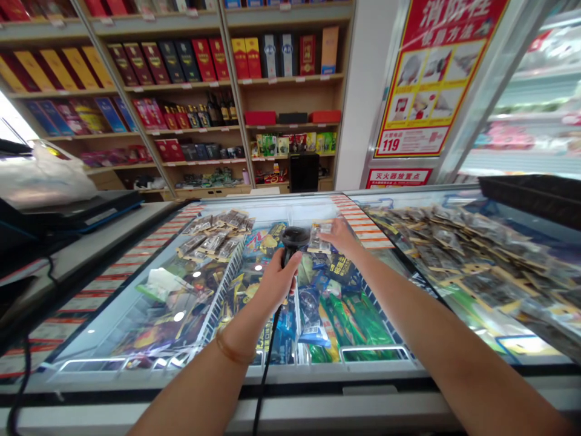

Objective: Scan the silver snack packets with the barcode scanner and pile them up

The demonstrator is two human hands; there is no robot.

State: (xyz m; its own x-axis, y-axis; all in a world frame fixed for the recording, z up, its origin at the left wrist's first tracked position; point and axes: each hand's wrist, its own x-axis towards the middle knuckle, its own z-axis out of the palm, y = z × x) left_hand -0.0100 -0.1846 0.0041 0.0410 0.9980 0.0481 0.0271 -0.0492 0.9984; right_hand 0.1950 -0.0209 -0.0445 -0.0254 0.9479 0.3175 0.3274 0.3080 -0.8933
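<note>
My left hand (282, 274) is wrapped round the handle of a black barcode scanner (295, 235), its cord running down towards me. Just right of the scanner head, my right hand (340, 235) pinches the edge of a small flat packet (318, 238) with a dark filling and tan borders. The packet is at the glass top of a chest freezer. A loose pile of similar packets (220, 235) lies on the glass to the left. Many more packets (436, 242) are spread across the glass on the right.
Under the glass, white wire baskets (222, 290) hold bagged frozen goods. A black tray (535, 197) stands at the far right. On the left counter are a white plastic bag (45, 172) and black equipment (100, 209). Shelves of boxed bottles (181, 60) stand behind the freezer.
</note>
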